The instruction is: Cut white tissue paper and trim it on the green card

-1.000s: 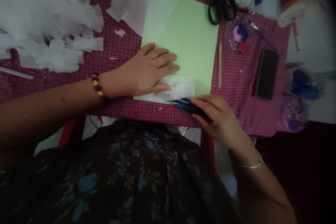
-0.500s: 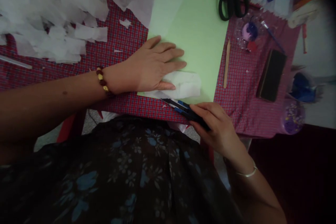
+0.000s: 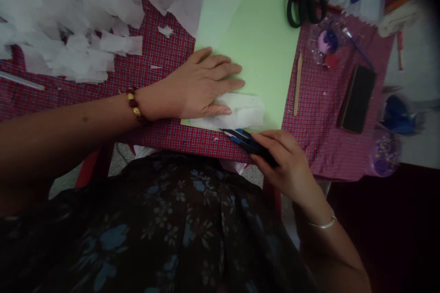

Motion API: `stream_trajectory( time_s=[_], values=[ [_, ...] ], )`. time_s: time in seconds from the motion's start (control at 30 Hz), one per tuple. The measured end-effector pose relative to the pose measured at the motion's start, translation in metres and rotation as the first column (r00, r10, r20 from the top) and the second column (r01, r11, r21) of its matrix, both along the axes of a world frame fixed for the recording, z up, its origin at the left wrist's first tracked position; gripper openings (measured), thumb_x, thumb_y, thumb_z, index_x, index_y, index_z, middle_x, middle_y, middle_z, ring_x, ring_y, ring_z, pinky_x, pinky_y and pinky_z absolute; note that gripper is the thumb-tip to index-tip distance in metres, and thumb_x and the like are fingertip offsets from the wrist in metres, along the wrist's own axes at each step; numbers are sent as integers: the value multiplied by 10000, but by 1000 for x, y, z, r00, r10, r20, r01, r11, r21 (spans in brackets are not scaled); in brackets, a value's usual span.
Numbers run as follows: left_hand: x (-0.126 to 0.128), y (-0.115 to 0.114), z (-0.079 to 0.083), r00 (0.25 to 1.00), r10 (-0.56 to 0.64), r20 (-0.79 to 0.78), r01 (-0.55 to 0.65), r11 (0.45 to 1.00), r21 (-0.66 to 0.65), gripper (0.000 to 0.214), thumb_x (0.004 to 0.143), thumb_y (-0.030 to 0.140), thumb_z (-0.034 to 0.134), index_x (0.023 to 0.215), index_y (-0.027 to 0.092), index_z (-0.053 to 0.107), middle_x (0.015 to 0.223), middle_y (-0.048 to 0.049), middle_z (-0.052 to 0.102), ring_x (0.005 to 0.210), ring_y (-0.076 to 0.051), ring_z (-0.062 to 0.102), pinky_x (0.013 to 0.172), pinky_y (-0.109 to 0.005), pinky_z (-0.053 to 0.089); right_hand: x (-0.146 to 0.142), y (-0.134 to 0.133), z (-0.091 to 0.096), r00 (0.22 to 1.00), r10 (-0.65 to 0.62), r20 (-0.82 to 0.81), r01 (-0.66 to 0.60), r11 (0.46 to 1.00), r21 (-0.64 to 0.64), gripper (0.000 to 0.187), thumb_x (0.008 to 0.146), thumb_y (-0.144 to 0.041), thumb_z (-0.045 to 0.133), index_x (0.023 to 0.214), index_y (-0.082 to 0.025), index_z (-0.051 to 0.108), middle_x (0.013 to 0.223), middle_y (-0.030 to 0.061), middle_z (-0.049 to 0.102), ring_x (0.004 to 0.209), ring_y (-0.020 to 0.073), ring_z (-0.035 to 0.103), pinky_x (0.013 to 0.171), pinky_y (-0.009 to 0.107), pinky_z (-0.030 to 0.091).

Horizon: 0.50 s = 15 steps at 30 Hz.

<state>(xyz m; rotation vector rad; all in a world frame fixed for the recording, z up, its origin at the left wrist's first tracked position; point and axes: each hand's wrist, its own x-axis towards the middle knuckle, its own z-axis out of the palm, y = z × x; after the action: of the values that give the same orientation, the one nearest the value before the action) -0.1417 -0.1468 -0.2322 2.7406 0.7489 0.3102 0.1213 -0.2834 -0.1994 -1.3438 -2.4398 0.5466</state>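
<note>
My left hand (image 3: 206,84) lies flat with fingers spread on a light green sheet (image 3: 264,46), its thumb pressing a small piece of white paper (image 3: 249,111) near the sheet's front edge. My right hand (image 3: 287,162) is closed around a black and blue utility knife (image 3: 252,144). The knife points left, and its tip is at the lower edge of the white paper, a little right of my left thumb. Whether the blade touches the paper I cannot tell.
Torn white paper (image 3: 68,13) is heaped at the upper left of the red checked cloth (image 3: 172,135). Black-handled scissors (image 3: 305,2) rest on the sheet's far right corner. To the right lie a wooden stick (image 3: 297,84), a dark block (image 3: 356,98) and a paintbrush (image 3: 357,46).
The knife in my right hand has slid slightly to the right along the white paper's lower edge. My left hand stays in place on the sheet.
</note>
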Motion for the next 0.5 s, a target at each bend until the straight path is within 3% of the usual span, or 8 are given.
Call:
stream_trajectory(
  time_s=[0.23, 0.37, 0.5],
  values=[
    [2, 0, -1, 996, 28, 88, -18, 994, -109, 614, 967, 591, 303, 1419, 211, 470, 1527, -76, 436, 1363, -328, 345, 1162, -588, 129, -10, 14, 5, 998, 61, 16, -61, 998, -6, 453, 906, -193, 618, 1349, -219, 526, 1147, 119, 623, 1044, 276, 596, 900, 464, 536],
    [1, 0, 2, 1000, 10, -2, -10, 998, -63, 668, 971, 612, 287, 1444, 167, 446, 1544, -126, 398, 1381, -338, 331, 1165, -590, 135, -17, 23, 7, 996, 88, 24, -88, 996, -22, 456, 916, -206, 601, 1365, -231, 525, 1158, 116, 624, 1063, 287, 594, 920, 483, 529],
    [2, 0, 1, 1000, 12, 9, -12, 999, -30, 668, 941, 630, 383, 1443, 194, 455, 1540, -113, 407, 1377, -340, 344, 1165, -577, 150, -21, 28, 7, 994, 112, 20, -112, 993, -26, 457, 914, -209, 603, 1363, -224, 525, 1158, 116, 622, 1068, 287, 592, 925, 486, 532]
  ],
)
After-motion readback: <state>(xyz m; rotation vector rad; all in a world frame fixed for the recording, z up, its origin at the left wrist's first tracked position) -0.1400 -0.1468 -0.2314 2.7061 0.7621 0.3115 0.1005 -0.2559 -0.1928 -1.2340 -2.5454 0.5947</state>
